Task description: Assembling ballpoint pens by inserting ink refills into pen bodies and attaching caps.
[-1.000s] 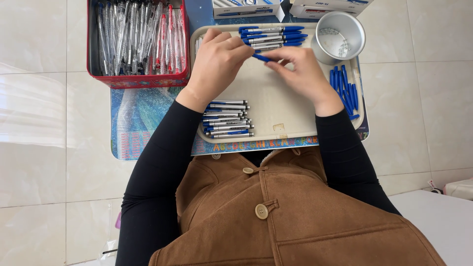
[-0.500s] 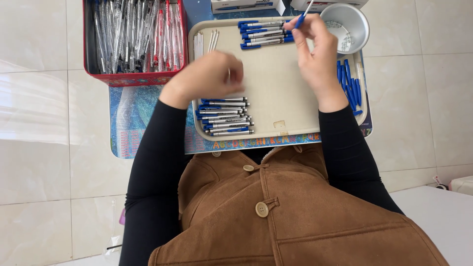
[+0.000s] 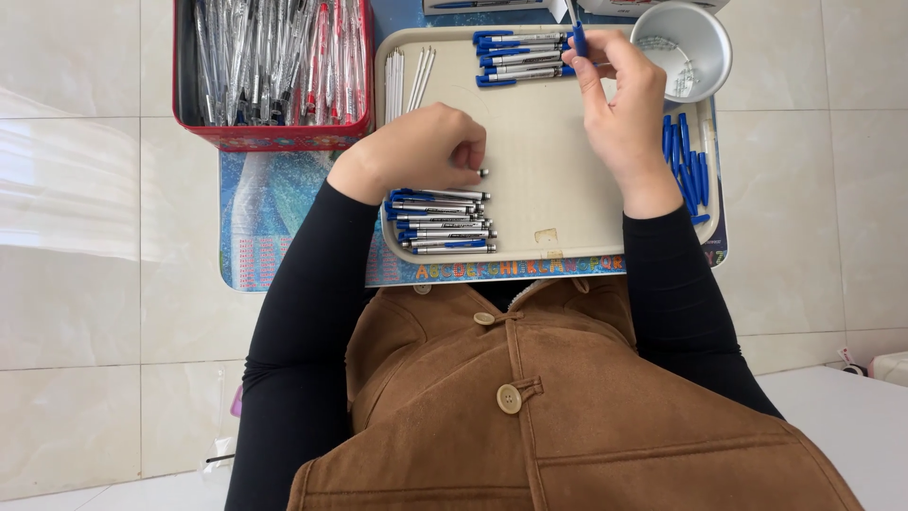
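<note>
Head view: right hand (image 3: 624, 114) fingers pinch blue pen cap (image 3: 578, 38) pointing upward, long axis near-vertical; left hand (image 3: 426, 151) curled shut over the tray (image 3: 539, 203).

My left hand (image 3: 423, 151) is curled into a loose fist, knuckles up, fingertips tucked under and pinched together at its right edge. My right hand (image 3: 619, 109) reaches further forward, back of the hand up, thumb and forefinger closed in a fine grip at the top. Both forearms in black sleeves angle inward from my elbows, wrists bare.
</note>
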